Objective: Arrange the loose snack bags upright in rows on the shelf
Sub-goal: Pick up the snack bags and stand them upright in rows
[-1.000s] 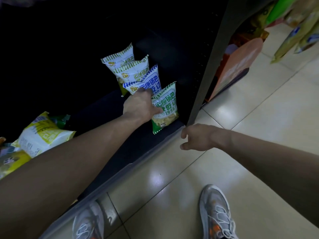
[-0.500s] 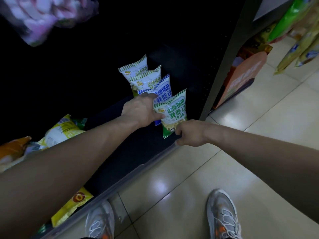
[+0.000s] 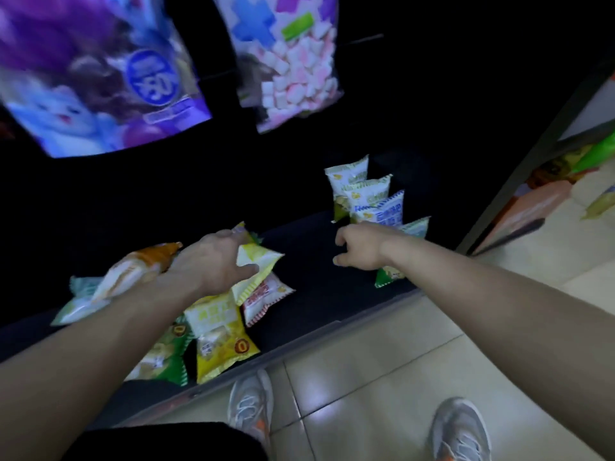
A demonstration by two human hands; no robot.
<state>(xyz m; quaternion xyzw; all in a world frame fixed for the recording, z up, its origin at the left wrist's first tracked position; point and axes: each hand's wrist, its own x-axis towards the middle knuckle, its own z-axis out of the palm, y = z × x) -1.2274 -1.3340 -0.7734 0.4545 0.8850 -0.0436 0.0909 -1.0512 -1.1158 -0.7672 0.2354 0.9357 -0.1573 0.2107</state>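
Note:
Several loose snack bags lie in a pile on the dark bottom shelf (image 3: 316, 264): a yellow bag (image 3: 219, 337), a red-and-white bag (image 3: 266, 297), a green bag (image 3: 163, 357) and an orange-topped bag (image 3: 139, 267). My left hand (image 3: 213, 264) is spread palm down over the pile, thumb and fingers either side of a pale yellow bag (image 3: 258, 259). At the shelf's right end a row of upright bags (image 3: 369, 194) runs front to back. Its front green bag (image 3: 387, 276) is partly hidden by my right hand (image 3: 359, 247), which is loosely curled and holds nothing.
A purple bag (image 3: 100, 78) and a marshmallow bag (image 3: 293, 71) hang above the shelf. A dark upright post (image 3: 532, 154) bounds the shelf on the right, with an orange display (image 3: 532, 207) beyond. My shoes (image 3: 249, 404) stand on the tiled floor (image 3: 382, 354).
My left hand has left the upright row and moved left onto the loose pile. My right hand has let go of the front green bag. The view has swung left and up.

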